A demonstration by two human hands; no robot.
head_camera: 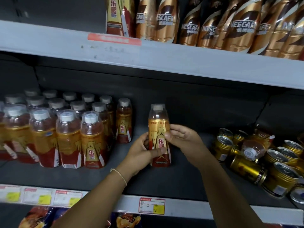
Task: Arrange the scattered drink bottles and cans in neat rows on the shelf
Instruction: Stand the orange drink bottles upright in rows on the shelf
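Note:
A gold-and-red energy drink bottle [159, 127] stands upright on the dark middle shelf [185, 181]. My left hand [141, 150] wraps its lower left side, thumb across the label. My right hand [182, 137] touches its right side with fingertips on the label. To the left, several matching bottles [69, 132] stand in rows, and one bottle [124, 120] stands alone at their right end. At the right, several gold cans [279, 168] lie and stand in a jumble, with one bottle [253, 148] lying on its side among them.
The shelf above holds several Nescafé bottles [213, 22] and one more gold-and-red bottle [117, 15]. Price tags [152, 205] line the front rail of the middle shelf. Snack bags [128, 221] show on the shelf below. Bare shelf lies between the held bottle and the cans.

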